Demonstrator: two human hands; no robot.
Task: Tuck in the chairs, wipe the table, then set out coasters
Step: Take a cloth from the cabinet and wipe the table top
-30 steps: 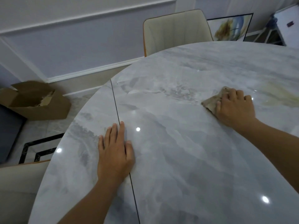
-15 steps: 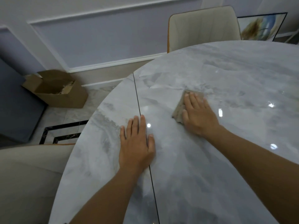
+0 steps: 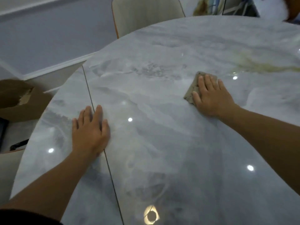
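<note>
A cardboard box (image 3: 19, 101) sits on the floor (image 3: 16, 132) beside the marble table (image 3: 162, 135), a chair (image 3: 146, 15) beyond. Left hand (image 3: 90, 132) lies flat; right hand (image 3: 211, 96) presses the cloth (image 3: 193, 88), fingers straight.

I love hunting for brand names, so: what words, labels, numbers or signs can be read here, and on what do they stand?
None can be read.
The cloth under the right hand, the marble-look table and the cardboard box show no writing.
The framed picture is blurred; no lettering shows.
</note>
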